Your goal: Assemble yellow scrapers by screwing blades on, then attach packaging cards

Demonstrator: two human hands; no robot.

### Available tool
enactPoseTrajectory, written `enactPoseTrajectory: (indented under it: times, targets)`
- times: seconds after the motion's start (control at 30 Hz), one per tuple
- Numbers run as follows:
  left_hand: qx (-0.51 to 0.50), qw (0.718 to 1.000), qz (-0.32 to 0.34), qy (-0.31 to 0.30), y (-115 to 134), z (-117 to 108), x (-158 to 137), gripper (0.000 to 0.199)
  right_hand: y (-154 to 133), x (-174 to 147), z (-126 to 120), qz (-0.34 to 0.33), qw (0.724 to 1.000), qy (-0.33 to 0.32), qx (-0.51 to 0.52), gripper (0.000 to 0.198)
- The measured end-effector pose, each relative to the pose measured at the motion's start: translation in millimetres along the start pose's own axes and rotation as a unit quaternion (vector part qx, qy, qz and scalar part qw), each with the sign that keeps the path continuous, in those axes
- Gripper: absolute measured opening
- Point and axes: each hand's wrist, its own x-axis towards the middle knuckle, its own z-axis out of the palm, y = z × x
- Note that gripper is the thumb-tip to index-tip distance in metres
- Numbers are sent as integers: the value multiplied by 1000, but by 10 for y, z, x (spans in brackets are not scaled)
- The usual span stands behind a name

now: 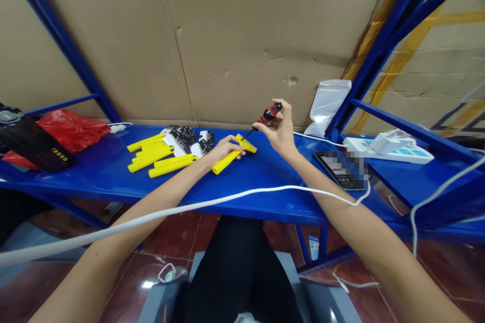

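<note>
My left hand [223,150] is closed around a yellow T-shaped plastic handle [224,163], its crosspiece pointing up and to the right. In my right hand [283,134] is a screwdriver [270,113] with a red and black grip, tilted down to the left. The screwdriver's tip meets the crosspiece; what exactly it touches is too small to make out. Left of my left hand lie several more yellow handles [172,164]. Black and white printed cards [181,140] rest behind and partly among them.
The blue bench [261,202] backs onto a cardboard sheet [265,35]. A phone [337,169] lies on the right, near a white power strip [401,151]. A white cable [242,193] crosses in front of my forearms. Red plastic bag [74,128] and black container [41,141] stand left.
</note>
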Motion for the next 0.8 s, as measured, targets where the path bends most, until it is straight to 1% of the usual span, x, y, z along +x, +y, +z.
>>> enactPoseTrajectory:
  times: [0.13, 0.27, 0.33, 0.4, 0.5, 0.63, 0.73, 0.8]
  targets:
    - [1, 1000, 0, -4, 3, -9, 4, 36, -31, -2, 9, 10, 1000, 11, 11, 100]
    - [-6, 1000, 2, -7, 11, -2, -6, 37, -68, -17, 24, 12, 1000, 16, 11, 98]
    - [-14, 1000, 9, -7, 14, 8, -16, 40, -87, -32, 32, 24, 999, 28, 11, 98]
    - [-19, 1000, 17, -5, 16, 18, -27, 43, -110, -46, 39, 40, 998, 51, 13, 95]
    - [-22, 999, 29, 2, 28, 29, -44, 46, -144, -54, 48, 51, 994, 90, 21, 85]
    - [-35, 997, 74, 17, 90, 37, -85, 51, -153, -3, 45, 71, 986, 136, 68, 80]
    - [-56, 992, 113, -4, 171, 42, -133, 54, -126, 72, 6, 79, 972, 188, 118, 81]
    - [-72, 988, 137, -21, 226, 45, -163, 55, -98, 119, -36, 93, 956, 237, 150, 81]
